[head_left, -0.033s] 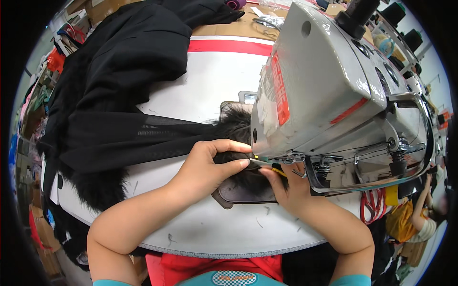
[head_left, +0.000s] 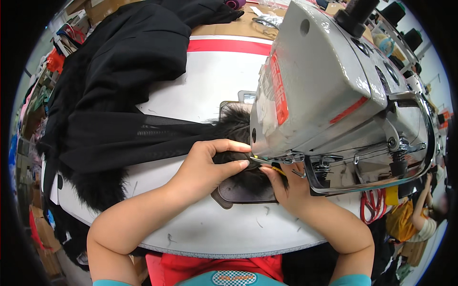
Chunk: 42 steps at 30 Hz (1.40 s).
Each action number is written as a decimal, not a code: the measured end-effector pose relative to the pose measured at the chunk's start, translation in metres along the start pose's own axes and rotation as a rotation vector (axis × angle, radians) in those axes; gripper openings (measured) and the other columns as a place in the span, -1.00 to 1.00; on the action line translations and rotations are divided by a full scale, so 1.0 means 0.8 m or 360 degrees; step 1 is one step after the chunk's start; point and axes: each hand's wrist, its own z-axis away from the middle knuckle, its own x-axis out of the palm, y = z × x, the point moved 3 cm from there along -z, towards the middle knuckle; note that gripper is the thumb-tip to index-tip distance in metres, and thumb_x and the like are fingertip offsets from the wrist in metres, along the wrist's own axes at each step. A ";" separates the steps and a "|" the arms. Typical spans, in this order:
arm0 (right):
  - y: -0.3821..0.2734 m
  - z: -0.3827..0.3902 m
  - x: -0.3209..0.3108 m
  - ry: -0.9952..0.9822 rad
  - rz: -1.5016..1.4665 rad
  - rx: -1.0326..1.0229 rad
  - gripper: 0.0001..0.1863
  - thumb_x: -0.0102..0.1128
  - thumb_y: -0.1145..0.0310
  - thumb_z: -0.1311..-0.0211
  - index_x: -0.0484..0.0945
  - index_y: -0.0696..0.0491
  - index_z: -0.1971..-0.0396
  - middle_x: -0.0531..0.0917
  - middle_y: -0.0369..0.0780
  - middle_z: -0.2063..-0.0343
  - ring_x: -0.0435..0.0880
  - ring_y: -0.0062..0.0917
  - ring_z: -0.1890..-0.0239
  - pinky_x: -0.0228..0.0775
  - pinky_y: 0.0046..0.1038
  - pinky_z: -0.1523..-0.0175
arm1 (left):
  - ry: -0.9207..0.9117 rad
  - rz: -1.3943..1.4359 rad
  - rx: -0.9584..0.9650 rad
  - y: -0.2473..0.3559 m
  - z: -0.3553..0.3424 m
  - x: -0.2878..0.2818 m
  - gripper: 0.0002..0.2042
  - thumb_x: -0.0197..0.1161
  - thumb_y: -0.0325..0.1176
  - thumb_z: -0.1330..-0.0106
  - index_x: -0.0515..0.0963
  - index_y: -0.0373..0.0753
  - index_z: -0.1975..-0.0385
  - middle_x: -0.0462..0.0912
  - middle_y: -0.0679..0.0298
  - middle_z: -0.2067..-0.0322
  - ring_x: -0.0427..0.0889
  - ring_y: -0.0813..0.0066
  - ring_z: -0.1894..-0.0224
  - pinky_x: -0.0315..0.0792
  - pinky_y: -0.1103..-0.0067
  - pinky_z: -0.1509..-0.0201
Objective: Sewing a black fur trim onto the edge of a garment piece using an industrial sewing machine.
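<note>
My left hand (head_left: 205, 163) pinches the edge of black fur-trimmed fabric (head_left: 234, 125) between thumb and forefinger, right beside the sewing machine head (head_left: 315, 90). Close by, my right hand (head_left: 292, 188) is closed around a slim tool with a yellow handle and metal blades (head_left: 278, 170), which looks like thread snips. Its metal end lies against the fabric next to my left fingertips. The machine head hides part of my right fingers and the needle area. Sheer black cloth (head_left: 129, 138) stretches left from the fur to a large black garment (head_left: 129, 57).
Under the fur lies a dark-edged plate (head_left: 248, 194) on the white table (head_left: 200, 229). Loose fur strands are scattered there. Red-handled scissors (head_left: 372, 206) lie at the right, below the machine. Farther right, another person in a yellow garment (head_left: 400, 221) is visible.
The metal end of the tool has turned slightly and shows narrower and darker than before. Both hands and the fabric keep almost the same place.
</note>
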 end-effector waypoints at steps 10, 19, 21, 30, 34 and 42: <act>0.002 0.008 0.004 0.0108 -0.0029 0.0068 -0.92 0.23 0.44 -0.04 0.56 0.09 0.45 0.54 -0.20 0.63 0.45 -0.41 0.59 0.24 -0.45 0.45 | -0.0066 0.0172 0.0022 -0.005 -0.002 -0.003 -0.75 0.19 -0.55 -0.11 0.52 -0.38 0.17 0.56 0.22 0.22 0.49 0.62 0.18 0.38 0.70 0.07; -0.006 0.001 -0.003 0.0096 0.0052 0.0040 -0.92 0.25 0.44 -0.02 0.54 0.08 0.47 0.53 -0.22 0.65 0.43 -0.44 0.62 0.23 -0.49 0.47 | -0.0053 0.0191 0.0095 -0.008 -0.005 -0.004 -0.75 0.18 -0.55 -0.12 0.52 -0.38 0.17 0.56 0.22 0.21 0.49 0.62 0.18 0.38 0.69 0.06; -0.009 0.000 -0.005 0.0066 0.0098 0.0029 -0.91 0.25 0.44 -0.01 0.54 0.08 0.47 0.52 -0.23 0.65 0.42 -0.45 0.63 0.23 -0.49 0.47 | -0.0086 0.0152 0.0054 -0.010 -0.007 -0.005 -0.75 0.18 -0.54 -0.12 0.52 -0.38 0.17 0.56 0.22 0.22 0.49 0.62 0.18 0.37 0.70 0.06; -0.009 -0.005 0.003 0.0188 0.0115 -0.0099 -0.85 0.26 0.46 0.02 0.53 0.07 0.40 0.52 -0.25 0.59 0.44 -0.48 0.60 0.24 -0.49 0.46 | -0.0123 0.0537 0.0030 -0.022 -0.016 -0.003 -0.76 0.17 -0.53 -0.13 0.52 -0.39 0.17 0.57 0.24 0.25 0.49 0.63 0.22 0.37 0.70 0.07; -0.008 -0.006 0.005 0.0216 0.0220 -0.0197 -0.84 0.26 0.47 0.03 0.53 0.08 0.40 0.52 -0.26 0.59 0.45 -0.48 0.59 0.25 -0.49 0.45 | -0.0119 0.0276 0.0059 -0.017 -0.012 -0.004 -0.76 0.16 -0.53 -0.15 0.52 -0.39 0.17 0.57 0.25 0.26 0.49 0.65 0.23 0.37 0.72 0.08; -0.012 -0.004 0.000 0.0202 0.0472 -0.0370 -0.83 0.27 0.49 0.05 0.53 0.08 0.39 0.52 -0.27 0.58 0.46 -0.49 0.58 0.26 -0.49 0.44 | -0.0130 0.0419 0.0094 -0.013 -0.012 -0.004 -0.77 0.16 -0.53 -0.16 0.52 -0.40 0.17 0.57 0.25 0.28 0.49 0.66 0.25 0.38 0.72 0.10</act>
